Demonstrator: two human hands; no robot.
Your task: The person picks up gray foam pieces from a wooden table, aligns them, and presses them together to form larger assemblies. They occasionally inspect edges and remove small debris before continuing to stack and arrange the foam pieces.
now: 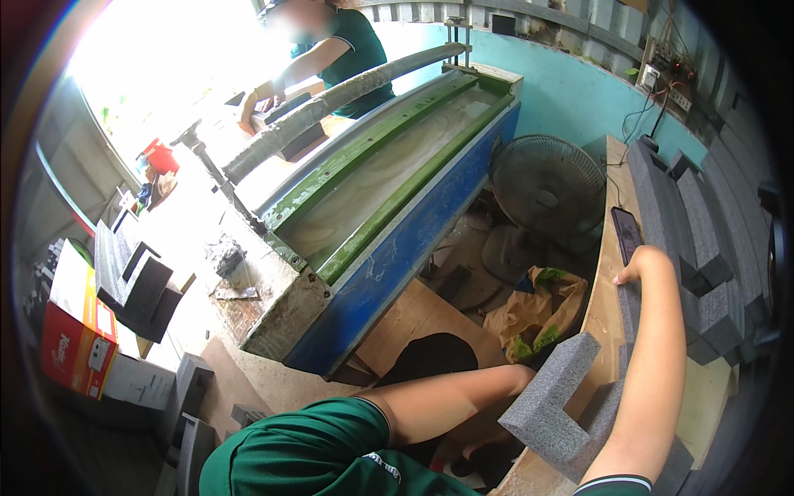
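Observation:
An angled grey foam-like block point(550, 393) with an L-shaped cut stands tilted at the near edge of the wooden bench. My left hand point(519, 379) meets its left side and appears to grip it, though the fingers are hidden behind it. Farther along the bench, my right hand point(649, 264) is bent and curled beside the lower end of a dark phone point(627, 231). One fingertip or thumb shows over the board; the other fingers are hidden, as is anything in them. Another grey block point(606, 405) lies beneath and behind the angled one.
Several grey blocks point(703, 223) are stacked right of the bench. A long blue-and-green trough point(405, 240) with a roller point(331, 103) stands ahead. Between them are a fan point(548, 186) and paper bag point(538, 310). Across the trough, a co-worker point(356, 58) handles a dark block.

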